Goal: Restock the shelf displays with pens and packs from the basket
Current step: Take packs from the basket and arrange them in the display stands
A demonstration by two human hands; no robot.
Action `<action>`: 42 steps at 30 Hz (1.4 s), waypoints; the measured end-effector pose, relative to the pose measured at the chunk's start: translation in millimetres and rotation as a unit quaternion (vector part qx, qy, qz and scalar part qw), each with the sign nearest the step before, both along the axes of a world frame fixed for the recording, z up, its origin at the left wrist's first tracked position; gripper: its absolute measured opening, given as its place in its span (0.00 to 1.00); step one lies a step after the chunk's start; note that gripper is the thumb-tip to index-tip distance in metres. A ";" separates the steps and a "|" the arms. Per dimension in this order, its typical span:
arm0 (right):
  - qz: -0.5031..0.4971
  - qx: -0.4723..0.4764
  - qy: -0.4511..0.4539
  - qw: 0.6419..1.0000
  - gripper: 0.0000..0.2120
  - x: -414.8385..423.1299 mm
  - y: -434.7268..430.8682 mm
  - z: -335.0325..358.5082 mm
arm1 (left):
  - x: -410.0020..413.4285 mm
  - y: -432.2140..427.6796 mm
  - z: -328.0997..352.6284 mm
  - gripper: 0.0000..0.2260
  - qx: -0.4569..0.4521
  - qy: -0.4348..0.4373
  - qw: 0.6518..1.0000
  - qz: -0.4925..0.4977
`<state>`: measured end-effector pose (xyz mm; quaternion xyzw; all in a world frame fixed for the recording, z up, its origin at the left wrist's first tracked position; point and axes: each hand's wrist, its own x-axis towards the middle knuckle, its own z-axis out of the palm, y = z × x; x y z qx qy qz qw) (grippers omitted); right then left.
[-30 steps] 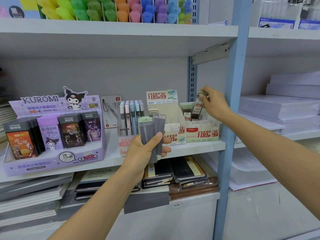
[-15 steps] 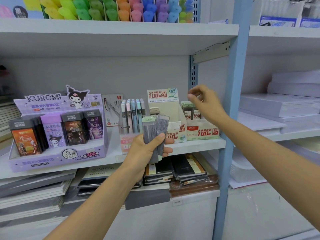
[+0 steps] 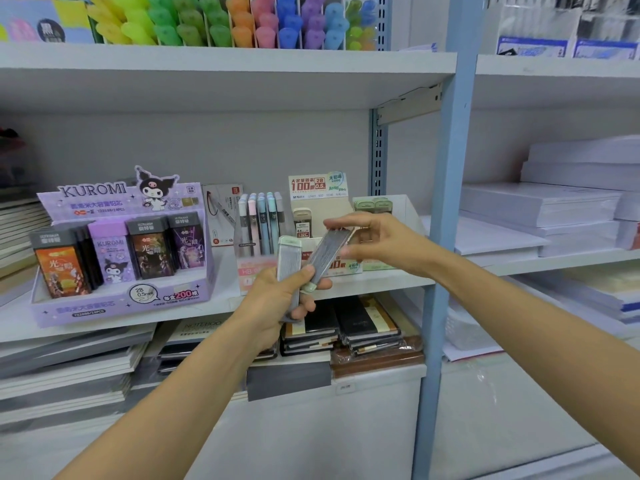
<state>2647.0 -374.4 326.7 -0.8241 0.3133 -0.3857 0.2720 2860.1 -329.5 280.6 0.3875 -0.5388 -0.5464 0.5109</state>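
My left hand [image 3: 277,299] grips a few slim grey lead-refill packs in front of the middle shelf; one upright pack [image 3: 289,263] has a pale green cap. My right hand [image 3: 377,242] pinches the top end of a tilted pack [image 3: 329,251], whose lower end still sits in my left hand's fingers. Behind them stands the beige lead-refill display box [image 3: 318,202], with more green-capped packs [image 3: 374,204] in its right section. No basket is in view.
A purple Kuromi display box [image 3: 121,296] fills the shelf's left part, with pastel pens in a clear holder [image 3: 261,223] beside it. Notebooks [image 3: 346,327] are stacked below. A blue upright post [image 3: 446,237] separates paper reams [image 3: 554,206] at right. Highlighters [image 3: 242,22] line the top shelf.
My right hand let go of a pack in the display's right section, drew back left and down, and now pinches a pack held by my left hand. That pack has tilted right.
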 end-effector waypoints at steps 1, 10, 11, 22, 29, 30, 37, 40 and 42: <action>-0.005 -0.026 0.031 0.999 0.20 -1.3 2.3 -1.6 | 0.0 1.0 0.9 0.09 0.002 0.001 1.000 -0.002; -0.052 -0.008 -0.038 0.998 0.10 -11.5 14.1 -17.3 | -0.9 12.4 16.4 0.16 -0.010 0.109 0.993 -0.033; -0.031 0.005 -0.041 0.999 0.11 -9.5 16.8 -19.5 | -2.4 12.4 16.1 0.13 -0.017 0.106 0.994 -0.020; 0.029 -0.006 -0.029 0.999 0.07 24.6 34.3 -17.7 | -11.5 13.8 5.5 0.04 -0.105 -0.055 0.992 0.047; -0.021 0.055 -0.168 0.984 0.13 11.5 26.5 -12.4 | -10.9 16.5 15.8 0.16 -0.038 -0.024 0.997 0.065; -0.018 0.072 -0.195 0.978 0.14 8.3 26.1 -10.6 | -10.5 18.1 15.3 0.14 -0.051 -0.055 0.994 0.075; 0.016 0.063 -0.229 0.971 0.15 9.7 32.6 -2.1 | -11.3 18.7 8.7 0.10 -0.101 -0.024 0.993 0.057; -0.015 0.009 -0.191 0.981 0.13 15.8 34.4 -1.9 | -18.4 22.1 11.4 0.10 -0.107 0.011 0.994 0.003; -0.035 -0.021 -0.175 0.984 0.14 18.1 35.4 -3.5 | -21.7 22.7 11.8 0.10 -0.128 0.001 0.992 -0.007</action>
